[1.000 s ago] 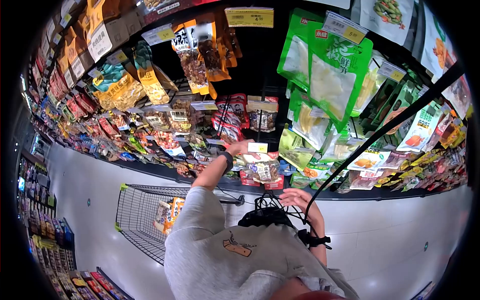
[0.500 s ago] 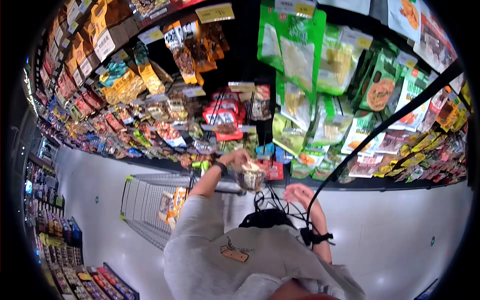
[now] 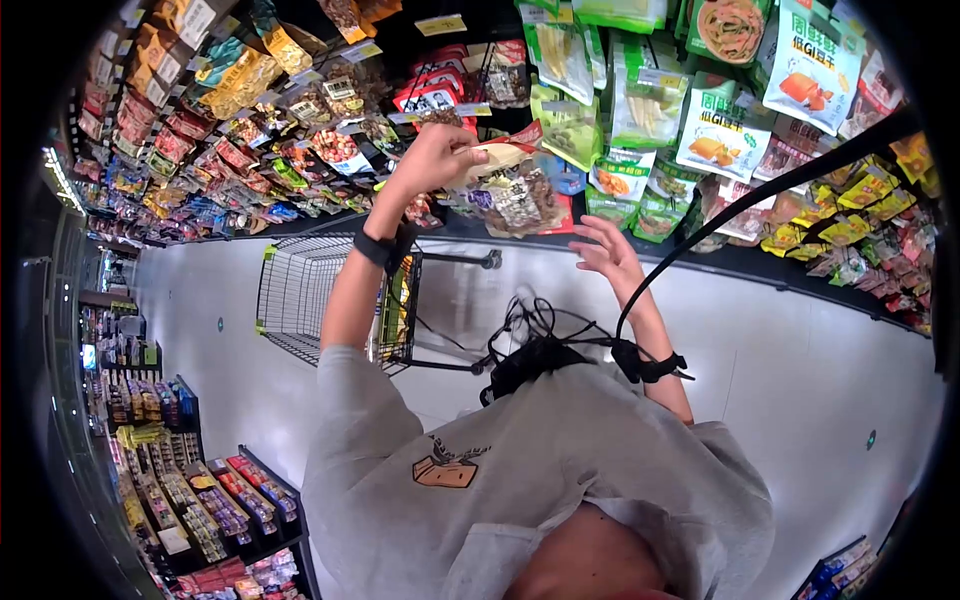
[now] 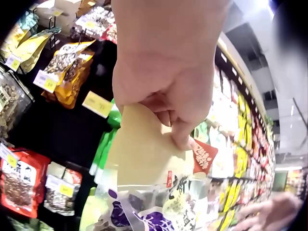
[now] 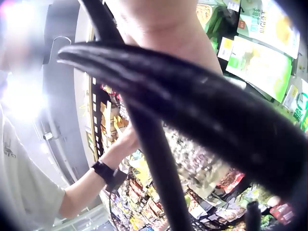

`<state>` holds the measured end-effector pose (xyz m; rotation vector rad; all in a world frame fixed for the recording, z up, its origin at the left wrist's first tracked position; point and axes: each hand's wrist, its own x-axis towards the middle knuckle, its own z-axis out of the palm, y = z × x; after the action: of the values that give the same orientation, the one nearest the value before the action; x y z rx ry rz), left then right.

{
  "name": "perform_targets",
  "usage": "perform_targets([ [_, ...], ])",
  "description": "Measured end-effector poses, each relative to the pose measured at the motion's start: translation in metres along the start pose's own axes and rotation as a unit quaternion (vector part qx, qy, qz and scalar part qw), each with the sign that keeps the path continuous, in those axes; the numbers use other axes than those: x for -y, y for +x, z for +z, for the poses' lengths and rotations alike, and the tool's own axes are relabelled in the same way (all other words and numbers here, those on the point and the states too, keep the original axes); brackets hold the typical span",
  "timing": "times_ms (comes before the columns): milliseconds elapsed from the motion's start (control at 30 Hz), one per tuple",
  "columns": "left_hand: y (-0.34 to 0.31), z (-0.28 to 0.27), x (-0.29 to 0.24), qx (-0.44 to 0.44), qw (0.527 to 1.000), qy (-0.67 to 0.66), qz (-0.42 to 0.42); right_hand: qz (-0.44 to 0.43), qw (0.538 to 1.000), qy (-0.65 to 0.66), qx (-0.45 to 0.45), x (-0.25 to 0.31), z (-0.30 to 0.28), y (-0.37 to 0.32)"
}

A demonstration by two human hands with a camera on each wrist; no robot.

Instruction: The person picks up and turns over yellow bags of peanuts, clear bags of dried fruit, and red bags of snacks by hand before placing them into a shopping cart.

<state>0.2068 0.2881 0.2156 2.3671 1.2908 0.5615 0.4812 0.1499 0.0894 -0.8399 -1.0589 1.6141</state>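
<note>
My left hand pinches the top edge of a clear-fronted snack bag with a cream header, held upright before the lower racks. Close up in the left wrist view, thumb and fingers of the left hand grip the cream header of the bag, which has purple leaf prints and a red corner piece. The right hand is raised to the right of the bag, apart from it, fingers spread and holding nothing. In the right wrist view, black straps hide most of that hand.
A wire shopping cart with some packages stands at left, below the shelf edge. Hanging packs such as a white-and-green bag fill the racks. A black cable crosses the right side. More shelves stand at lower left.
The left hand has drawn the bag off the rack area and raised it in view. The view has shifted, with the cart nearer the body. The right hand's fingers have spread.
</note>
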Motion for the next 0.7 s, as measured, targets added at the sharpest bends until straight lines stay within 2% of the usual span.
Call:
perform_targets([
  [33, -0.007, -0.005, -0.022, -0.044, 0.999, -0.006, -0.011, -0.02, 1.0, 0.003, -0.004, -0.003, 0.001, 0.003],
  [67, -0.015, -0.008, -0.045, -0.087, 0.996, -0.012, -0.023, -0.053, 0.997, -0.047, -0.017, -0.007, 0.003, 0.004],
  [133, -0.028, -0.009, -0.069, -0.145, 0.988, -0.038, -0.023, -0.142, 0.953, -0.25, -0.099, 0.01, 0.02, -0.004],
  [167, -0.033, -0.006, -0.075, -0.177, 0.978, -0.1, -0.037, -0.259, 0.858, -0.406, -0.175, 0.011, 0.027, -0.004],
  [200, -0.038, -0.002, -0.082, -0.208, 0.963, -0.163, -0.051, -0.275, 0.838, -0.427, -0.202, 0.02, 0.039, -0.012],
  [233, -0.042, 0.003, -0.09, -0.23, 0.937, -0.254, -0.067, -0.326, 0.796, -0.473, -0.193, 0.019, 0.043, -0.017],
  [267, -0.044, 0.006, -0.1, -0.237, 0.935, -0.255, -0.065, -0.377, 0.746, -0.517, -0.184, 0.019, 0.045, -0.019],
  [300, -0.046, 0.008, -0.111, -0.258, 0.903, -0.334, -0.079, -0.375, 0.732, -0.542, -0.173, 0.03, 0.053, -0.026],
  [333, -0.047, 0.011, -0.121, -0.273, 0.866, -0.41, -0.092, -0.373, 0.748, -0.522, -0.17, 0.034, 0.055, -0.03],
  [400, -0.049, 0.031, -0.131, -0.306, 0.792, -0.519, -0.094, -0.373, 0.727, -0.537, -0.208, 0.038, 0.057, -0.028],
  [467, -0.05, 0.05, -0.157, -0.328, 0.758, -0.556, -0.095, -0.382, 0.74, -0.515, -0.205, 0.033, 0.057, -0.024],
  [500, -0.048, 0.06, -0.166, -0.323, 0.747, -0.571, -0.107, -0.397, 0.727, -0.521, -0.206, 0.032, 0.059, -0.023],
  [533, -0.046, 0.073, -0.165, -0.34, 0.789, -0.504, -0.085, -0.427, 0.751, -0.453, -0.22, 0.024, 0.058, -0.018],
  [600, -0.044, 0.094, -0.177, -0.38, 0.83, -0.406, -0.047, -0.467, 0.76, -0.381, -0.243, 0.01, 0.047, -0.009],
  [633, -0.045, 0.1, -0.189, -0.384, 0.844, -0.372, -0.032, -0.484, 0.751, -0.363, -0.265, 0.01, 0.043, -0.009],
  [667, -0.048, 0.106, -0.201, -0.39, 0.856, -0.338, -0.018, -0.478, 0.759, -0.335, -0.289, 0.01, 0.042, -0.011],
  [700, -0.051, 0.108, -0.215, -0.385, 0.863, -0.328, -0.005, -0.453, 0.786, -0.295, -0.299, 0.011, 0.04, -0.013],
])
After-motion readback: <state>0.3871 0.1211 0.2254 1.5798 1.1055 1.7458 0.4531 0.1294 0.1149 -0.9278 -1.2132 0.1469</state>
